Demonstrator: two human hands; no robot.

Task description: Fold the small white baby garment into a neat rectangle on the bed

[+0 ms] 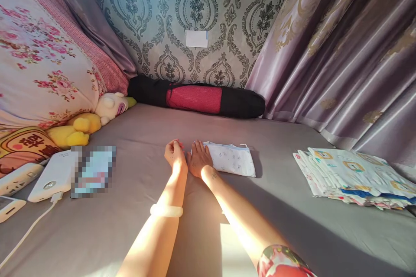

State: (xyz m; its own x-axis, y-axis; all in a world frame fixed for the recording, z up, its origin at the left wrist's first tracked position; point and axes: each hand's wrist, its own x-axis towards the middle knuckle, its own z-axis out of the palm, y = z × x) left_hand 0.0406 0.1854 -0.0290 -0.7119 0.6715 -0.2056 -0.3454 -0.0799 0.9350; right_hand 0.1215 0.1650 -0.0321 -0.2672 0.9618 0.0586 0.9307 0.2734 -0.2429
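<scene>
We see the folded white cloth [232,159] flat on the grey bed sheet [279,136], just ahead of us, probably because it sits within easy reach of both arms there. Our right hand [199,160] lies palm down against its left end, likely to hold that edge flat; its grip is wide, fingers extended and slightly spread, not closed around anything. Our left hand [175,154] rests just beside, apart from the cloth, its grip narrow, fingers curled in; no cloth shows in it. Both forearms reach forward and converge. The stack of folded printed cloths [354,177] sits well to the right, seemingly out of the hands' way.
</scene>
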